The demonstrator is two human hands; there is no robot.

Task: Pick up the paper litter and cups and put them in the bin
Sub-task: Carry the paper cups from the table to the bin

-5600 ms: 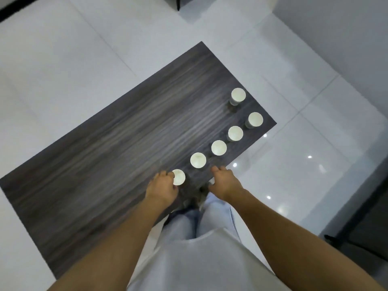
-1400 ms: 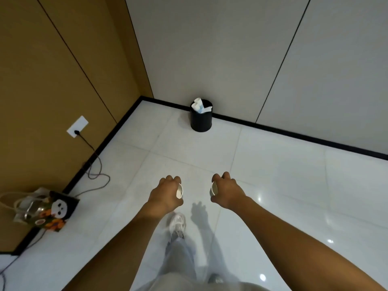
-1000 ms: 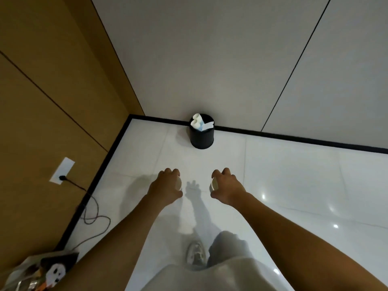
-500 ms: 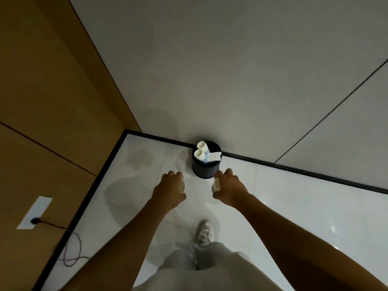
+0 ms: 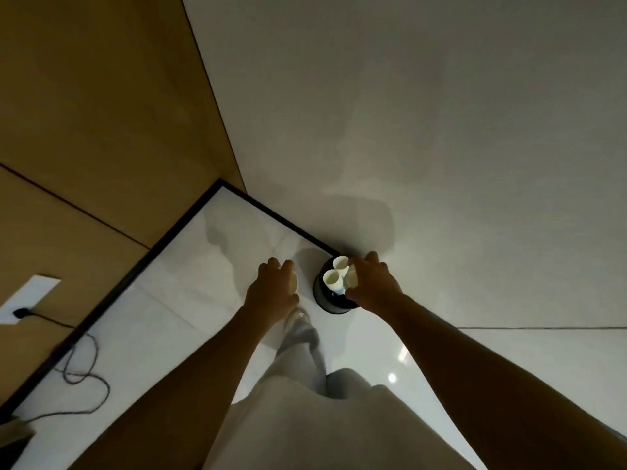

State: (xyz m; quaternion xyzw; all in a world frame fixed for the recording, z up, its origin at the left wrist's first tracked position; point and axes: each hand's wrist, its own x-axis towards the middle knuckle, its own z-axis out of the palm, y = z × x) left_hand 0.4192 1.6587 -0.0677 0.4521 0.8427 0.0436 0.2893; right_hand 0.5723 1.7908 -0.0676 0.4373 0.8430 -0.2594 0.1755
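**Inspector:** What has changed since half a second ago?

**Me:** I have closed on the bin (image 5: 330, 301). My right hand (image 5: 371, 283) now sits over its rim, fingers curled round a paper cup (image 5: 352, 279); before, it was short of the bin. My left hand (image 5: 273, 290) grasps a second cup (image 5: 293, 283), off to the left of the bin and not yet over it.

**Inspector:** Meaning for the task?

**Me:** The right cup looks ready to drop; the left must come across after it.

**Inspector:** Obstructions?

**Me:** Two cups (image 5: 331, 279) already stand upright in the bin just left of my right grip, above the rim (room looks tight). Something blue beneath them, unclear. Behind the bin, the wall (image 5: 441, 130). Far left of my left grip, a cable (image 5: 84, 364) runs from a socket plate (image 5: 29, 296); neither interferes.
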